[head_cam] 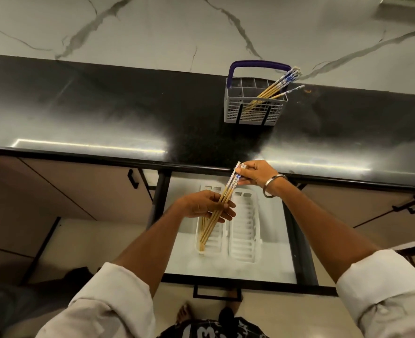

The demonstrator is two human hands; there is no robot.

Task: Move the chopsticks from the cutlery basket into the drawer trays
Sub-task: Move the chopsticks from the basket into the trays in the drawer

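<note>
A bundle of several wooden chopsticks (226, 191) with blue-and-white tops is held over the open drawer. My left hand (204, 203) grips the bundle around its middle. My right hand (255, 173) pinches the patterned tops. The bundle's lower tips reach down into the left white tray (215, 240). The right white tray (244, 228) beside it holds no chopsticks that I can see. On the black counter stands the grey cutlery basket (254, 111) with a purple handle, and several more chopsticks (274, 87) lean out of its right side.
The drawer's black front rail (226, 281) with a handle lies near my feet. The black countertop edge (128, 158) overhangs the drawer's back. Closed cabinet doors with black handles flank the drawer. A marble wall rises behind the counter.
</note>
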